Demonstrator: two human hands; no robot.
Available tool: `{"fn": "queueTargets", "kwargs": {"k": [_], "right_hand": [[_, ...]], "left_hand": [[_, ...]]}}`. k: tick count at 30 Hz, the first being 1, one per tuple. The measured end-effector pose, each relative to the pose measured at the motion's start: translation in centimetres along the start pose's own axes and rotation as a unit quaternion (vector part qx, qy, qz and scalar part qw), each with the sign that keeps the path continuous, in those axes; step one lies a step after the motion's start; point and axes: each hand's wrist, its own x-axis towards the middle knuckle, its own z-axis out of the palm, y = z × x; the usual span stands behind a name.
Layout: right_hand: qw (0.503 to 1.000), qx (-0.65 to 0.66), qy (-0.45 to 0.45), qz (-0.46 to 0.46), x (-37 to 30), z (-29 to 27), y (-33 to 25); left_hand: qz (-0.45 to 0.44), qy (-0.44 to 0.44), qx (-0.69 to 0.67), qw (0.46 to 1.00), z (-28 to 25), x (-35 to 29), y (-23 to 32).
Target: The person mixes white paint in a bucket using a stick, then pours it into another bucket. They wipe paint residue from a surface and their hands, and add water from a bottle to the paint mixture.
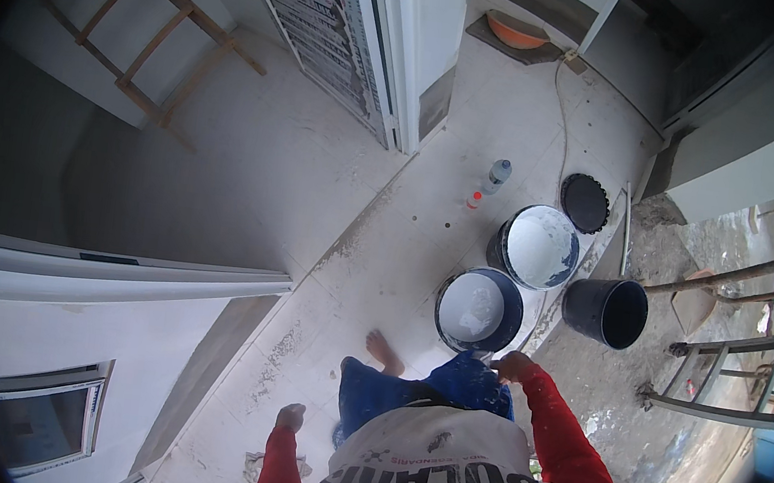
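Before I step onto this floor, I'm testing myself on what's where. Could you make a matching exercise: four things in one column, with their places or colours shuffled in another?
Things
1. Lid
2. Basin
3. Wooden ladder
4. Right hand

Places and colours
A. At the picture's upper left
B. By the nearer white-filled bucket
C. Black
D. Orange

Pairs: 1-C, 2-D, 3-A, 4-B
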Motion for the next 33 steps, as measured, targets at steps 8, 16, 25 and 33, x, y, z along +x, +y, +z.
{"fn": "queueTargets", "kwargs": {"k": [8, 16, 25, 33], "right_hand": [[0.94, 0.275, 0.201, 0.026, -1.5, 2.5, -8.6], [0.898, 0.325, 0.202, 0.218, 5.8, 4.0, -5.8], [0.906, 0.297, 0.288, 0.088, 14.3, -11.4, -11.5], [0.725, 0.529, 0.43, 0.094, 12.8, -21.3, -15.5]], "left_hand": [[-0.158, 0.061, -0.036, 0.985, -19.0, 17.6, -6.2], [0.085, -0.001, -0.267, 0.96, -29.9, 31.9, 13.2], [0.11, -0.133, -0.081, 0.982, -34.8, 37.3, 11.7], [0.303, -0.189, 0.268, 0.895, -46.7, 48.5, 15.4]]}}
